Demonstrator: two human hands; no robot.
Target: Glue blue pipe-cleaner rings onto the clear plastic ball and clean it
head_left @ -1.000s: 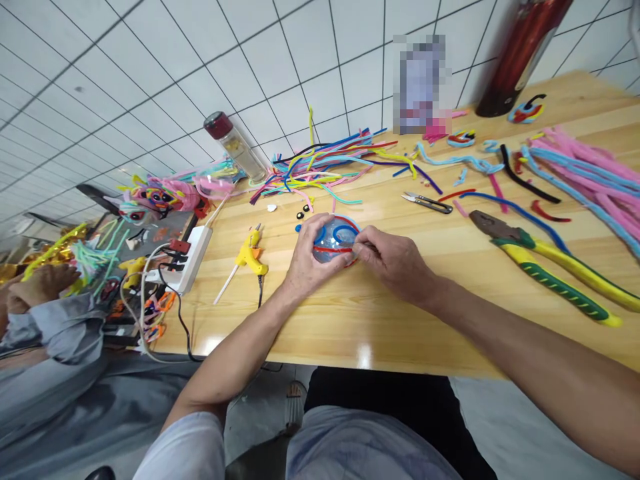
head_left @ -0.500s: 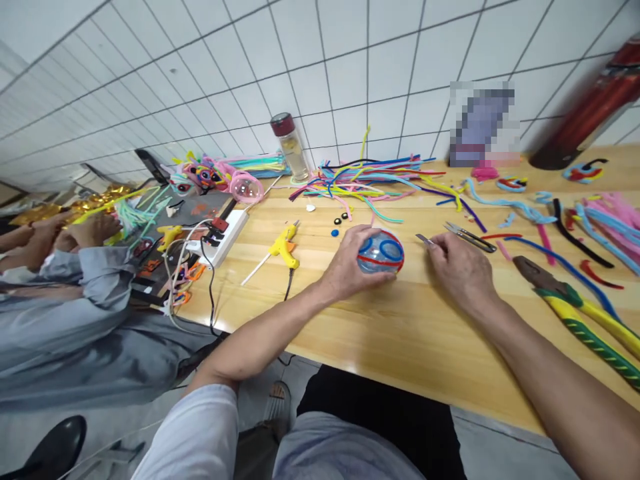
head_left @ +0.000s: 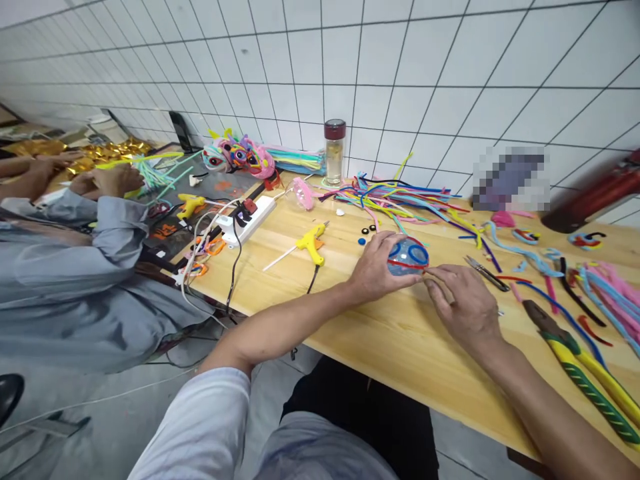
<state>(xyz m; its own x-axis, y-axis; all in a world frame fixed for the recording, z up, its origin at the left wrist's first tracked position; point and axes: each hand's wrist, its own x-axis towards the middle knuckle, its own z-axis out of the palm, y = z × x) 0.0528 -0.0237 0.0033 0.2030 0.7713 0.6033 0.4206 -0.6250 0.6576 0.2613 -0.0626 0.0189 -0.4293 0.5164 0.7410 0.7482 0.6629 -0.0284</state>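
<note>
In my head view, a co-worker's hand point(head_left: 117, 179) is at the upper left of the frame. A white power strip point(head_left: 256, 220) and a yellow glue gun point(head_left: 312, 244) lie left of centre on the desk point(head_left: 400, 347), the gun's cord running behind my left forearm. Fuzzy coloured stems point(head_left: 395, 197) spread above centre; snips point(head_left: 487, 274) and pliers point(head_left: 567, 360) lie at right. Just right of centre, my left hand point(head_left: 379, 267) curls around a clear ball point(head_left: 407, 267) with blue rings and a red strip, covering its left side. My right hand point(head_left: 465, 300), fingers bent, has its fingertips at the ball's lower right edge; I cannot tell whether they pinch anything.
</note>
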